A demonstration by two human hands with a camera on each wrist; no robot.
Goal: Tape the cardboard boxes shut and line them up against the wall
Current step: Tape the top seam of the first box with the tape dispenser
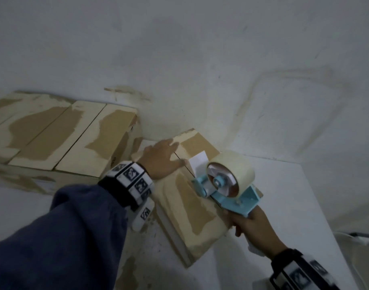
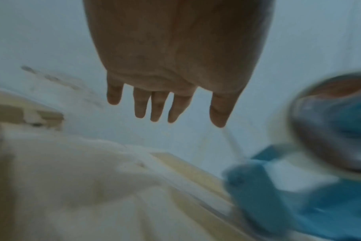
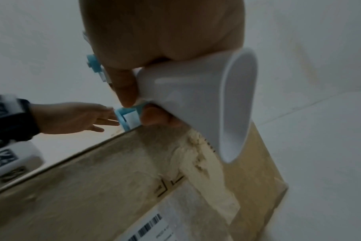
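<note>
Cardboard box [image 1: 185,197] is sitting angled on the floor near the wall [image 1: 200,59], seam untaped. Left hand [image 1: 160,158] is pressing flat on its flaps; right hand [image 1: 254,229] is gripping the tape dispenser [image 1: 227,181] at the seam. Other boxes [image 1: 60,135] already lining the wall, taping unclear.

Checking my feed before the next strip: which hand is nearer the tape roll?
Right. The right hand grips the dispenser's handle just below the tape roll; the left hand lies flat on the box, left of the roll.
</note>
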